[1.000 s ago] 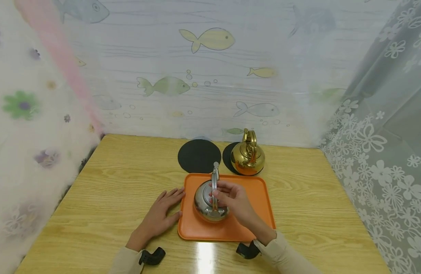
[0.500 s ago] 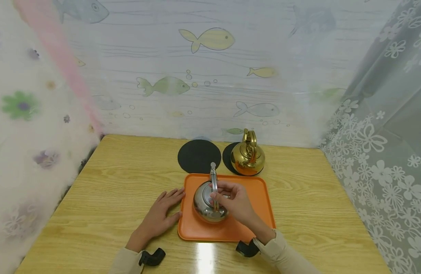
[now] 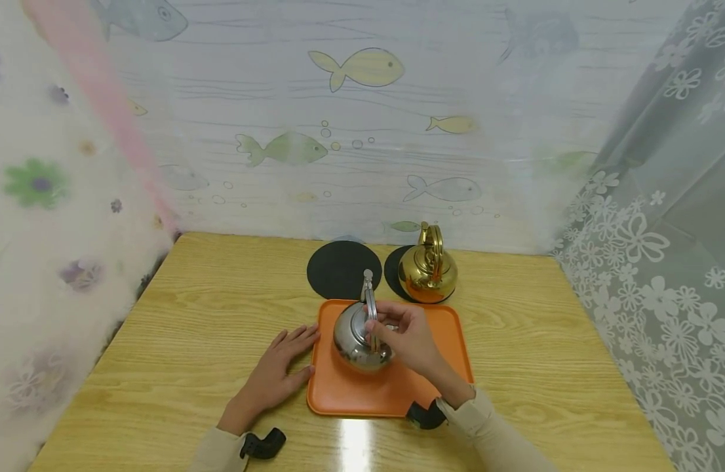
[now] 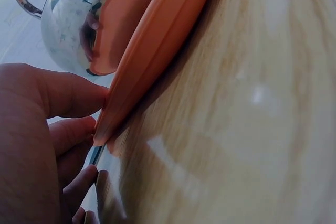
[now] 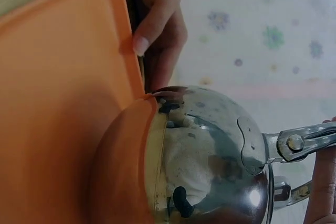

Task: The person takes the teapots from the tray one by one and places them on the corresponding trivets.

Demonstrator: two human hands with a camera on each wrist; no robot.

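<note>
A shiny silver kettle (image 3: 359, 344) is over the orange tray (image 3: 339, 398), its handle gripped by my right hand (image 3: 412, 341). In the right wrist view the kettle's rounded side (image 5: 210, 156) mirrors the tray, and my fingers wrap the handle at the right edge. My left hand (image 3: 274, 373) lies flat at the tray's left side, fingers straight. The left wrist view shows its thumb and fingertips (image 4: 92, 98) touching the tray's outer rim (image 4: 152, 45).
Behind the tray lies a round black mat (image 3: 341, 269). A gold kettle (image 3: 429, 272) stands partly on a second black mat (image 3: 393, 272) to its right. The wooden table (image 3: 528, 341) meets a fish-patterned wall covering (image 3: 362, 111) at the back.
The silver kettle has risen and shifted slightly toward the back of the tray, with my right hand on its handle. My left hand has stayed at the tray's side.
</note>
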